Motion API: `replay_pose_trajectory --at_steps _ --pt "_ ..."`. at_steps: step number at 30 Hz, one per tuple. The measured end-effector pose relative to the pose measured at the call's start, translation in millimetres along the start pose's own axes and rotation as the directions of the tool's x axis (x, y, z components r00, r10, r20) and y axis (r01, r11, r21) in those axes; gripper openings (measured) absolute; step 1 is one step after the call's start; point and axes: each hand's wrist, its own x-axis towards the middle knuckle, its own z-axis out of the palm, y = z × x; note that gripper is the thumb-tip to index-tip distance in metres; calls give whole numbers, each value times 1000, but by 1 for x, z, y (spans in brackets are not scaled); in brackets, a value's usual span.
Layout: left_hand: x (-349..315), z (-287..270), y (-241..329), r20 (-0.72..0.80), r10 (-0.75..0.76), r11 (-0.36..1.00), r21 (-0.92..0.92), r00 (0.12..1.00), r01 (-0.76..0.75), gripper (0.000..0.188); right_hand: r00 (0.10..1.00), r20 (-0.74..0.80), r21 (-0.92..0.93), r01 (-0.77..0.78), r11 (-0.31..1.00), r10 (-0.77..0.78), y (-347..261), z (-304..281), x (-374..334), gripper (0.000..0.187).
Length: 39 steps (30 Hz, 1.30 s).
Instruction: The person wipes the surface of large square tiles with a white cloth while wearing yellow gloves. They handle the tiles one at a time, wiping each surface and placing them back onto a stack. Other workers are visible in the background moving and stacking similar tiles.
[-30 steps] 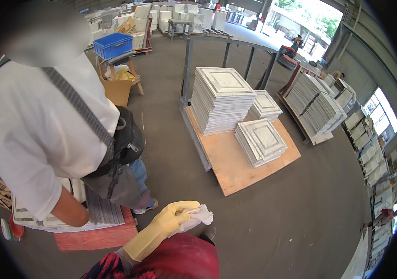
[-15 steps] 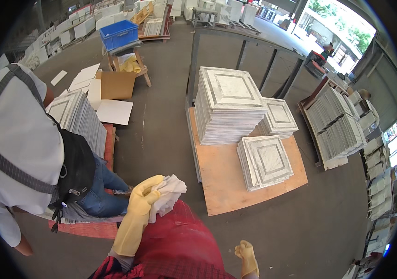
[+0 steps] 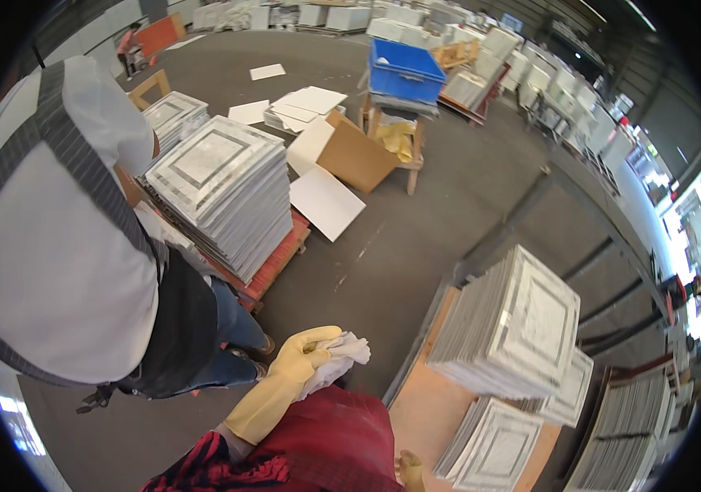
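A co-worker [image 3: 63,246] in a white shirt with striped braces and a dark pouch at the hip stands at the far left, bent toward a tall stack of framed grey tiles [image 3: 219,184] on a red pallet [image 3: 272,266]; the stack sits squared up, probably so it can be lifted sheet by sheet. Just beyond it loose white sheets [image 3: 326,201] lie flat on the concrete floor [image 3: 416,238], with an open cardboard box [image 3: 354,152] and a blue crate [image 3: 404,70] on a wooden stand behind. Coming to the middle, the person's left hand [image 3: 297,365], in a yellow rubber glove, rises from the lower edge above a red apron [image 3: 326,443]. Its grip is closed around a white cloth [image 3: 338,357], thumb on top and fingers curled beneath, so the rag is bunched into a pad rather than hanging loose, which looks like a wiping hold. The cloth sits in front of the chest, above the floor and apart from every stack; its long axis runs from the palm up and to the right, its free crumpled end pointing toward the tiles on the right. The right hand [image 3: 409,471] shows only as a yellow-gloved tip at the bottom edge, and I cannot tell whether its grip is closed or apart. Further right, another stack of framed tiles [image 3: 514,328] and lower piles rest on a plywood board [image 3: 424,410].
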Motion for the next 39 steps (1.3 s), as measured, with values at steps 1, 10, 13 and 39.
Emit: replay_pose_trajectory --at_steps 1,10,13,39 --pt "16 1 12 -30 12 1000 2 999 -12 57 999 14 -47 -32 998 32 -17 7 20 30" --pt "155 -28 124 -274 291 947 -55 917 -317 57 996 82 -338 -11 941 41 -193 56 220 30" --pt "200 -51 174 -426 413 886 -14 805 -463 53 987 159 -386 71 920 -9 -250 67 287 25" --pt "527 -267 289 -520 739 128 732 427 669 67 761 615 -755 493 431 208 -687 624 685 18"
